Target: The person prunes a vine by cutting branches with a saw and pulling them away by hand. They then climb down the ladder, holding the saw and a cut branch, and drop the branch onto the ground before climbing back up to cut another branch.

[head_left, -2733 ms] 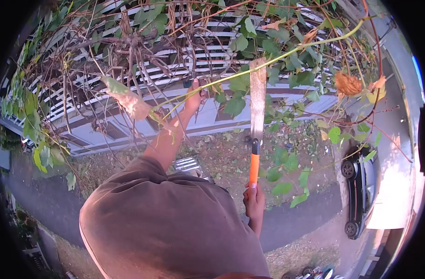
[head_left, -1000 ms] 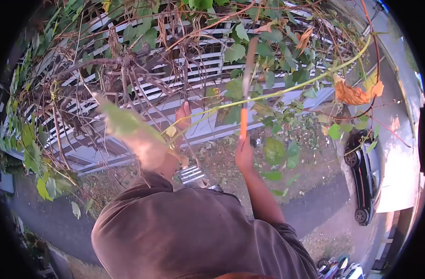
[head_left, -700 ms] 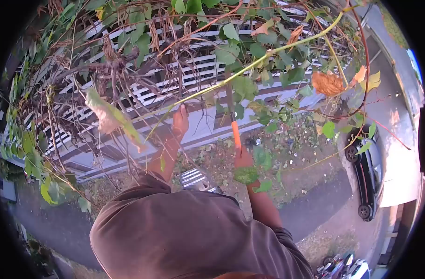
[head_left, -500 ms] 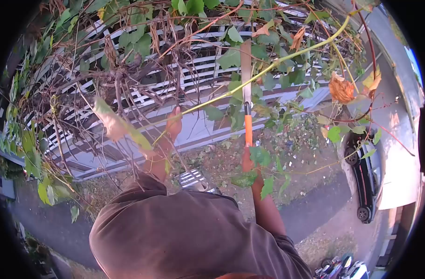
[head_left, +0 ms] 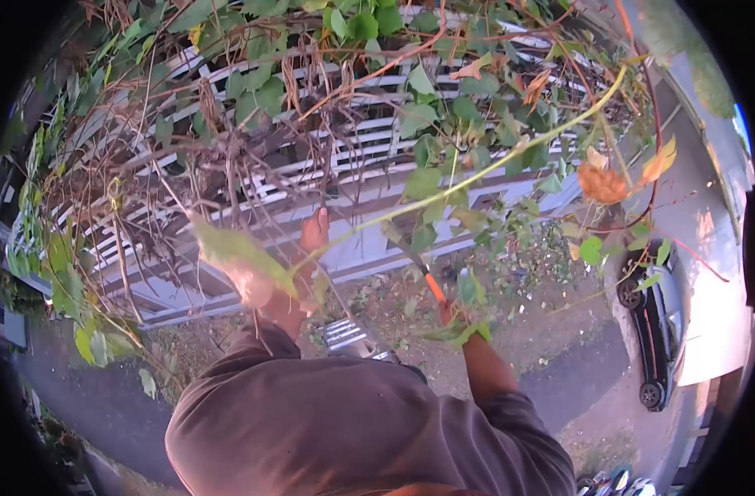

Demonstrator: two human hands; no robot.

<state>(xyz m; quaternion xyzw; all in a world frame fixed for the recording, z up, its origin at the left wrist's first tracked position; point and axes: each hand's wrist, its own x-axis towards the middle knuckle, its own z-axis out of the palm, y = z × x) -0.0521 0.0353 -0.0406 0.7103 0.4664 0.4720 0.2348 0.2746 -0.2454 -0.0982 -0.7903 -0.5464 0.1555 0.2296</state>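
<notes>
Swung leftward, the orange-handled blade (head_left: 433, 286) juts beyond the right hand (head_left: 449, 314) gripping it.

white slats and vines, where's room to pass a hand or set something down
Dark paving between the right sleeve and black car looks bare, though down below. Nearer, the gap between left hand and orange handle is fairly open, crossed by thin stems. Vines crowd the white slats.

Tangled dry vines (head_left: 231, 157) in front of white slats (head_left: 382, 136), long green stem (head_left: 522, 148) crossing before the slats, more open air below them
</notes>
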